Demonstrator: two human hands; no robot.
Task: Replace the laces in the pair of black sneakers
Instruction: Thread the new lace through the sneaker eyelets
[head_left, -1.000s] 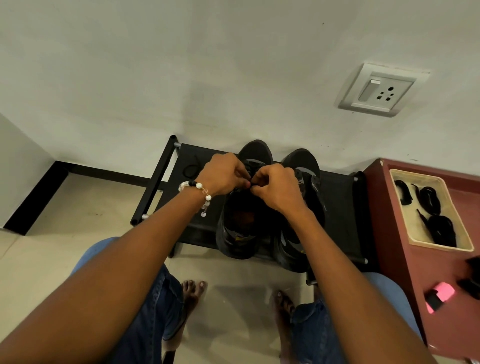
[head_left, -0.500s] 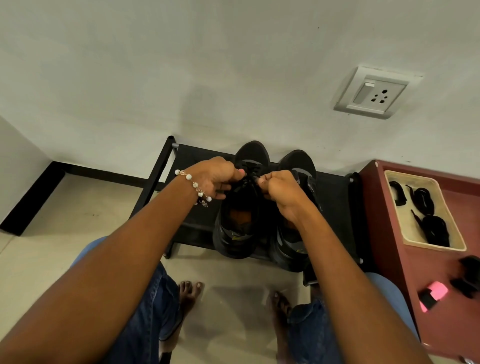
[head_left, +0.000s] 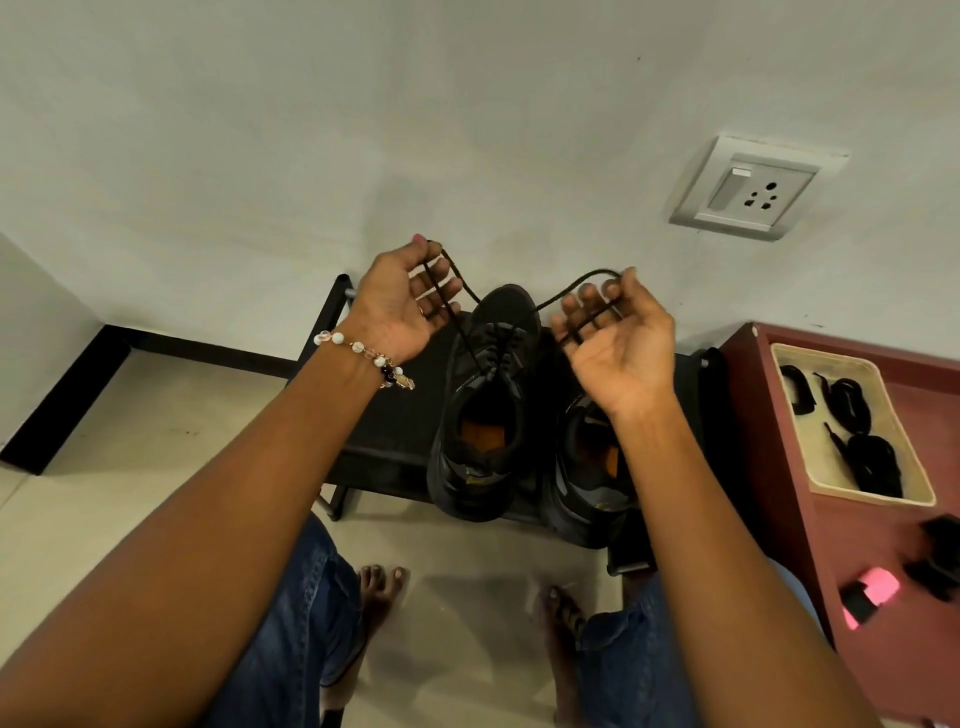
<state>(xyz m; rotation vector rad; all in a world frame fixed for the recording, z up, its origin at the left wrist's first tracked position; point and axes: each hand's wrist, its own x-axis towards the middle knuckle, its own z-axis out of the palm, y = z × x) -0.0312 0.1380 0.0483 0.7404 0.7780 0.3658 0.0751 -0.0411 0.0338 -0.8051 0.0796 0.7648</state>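
The left hand (head_left: 400, 301) is raised palm-up, fingers loosely curled round one end of the black lace (head_left: 558, 293). The lace runs down into the eyelets of the left sneaker (head_left: 483, 415) on the black shoe rack (head_left: 389, 415), beside the right sneaker (head_left: 582, 467). The right hand (head_left: 621, 343), likewise palm-up, pinches the other end.

Rack (head_left: 395, 415) left of sneakers (head_left: 485, 415) — bare.
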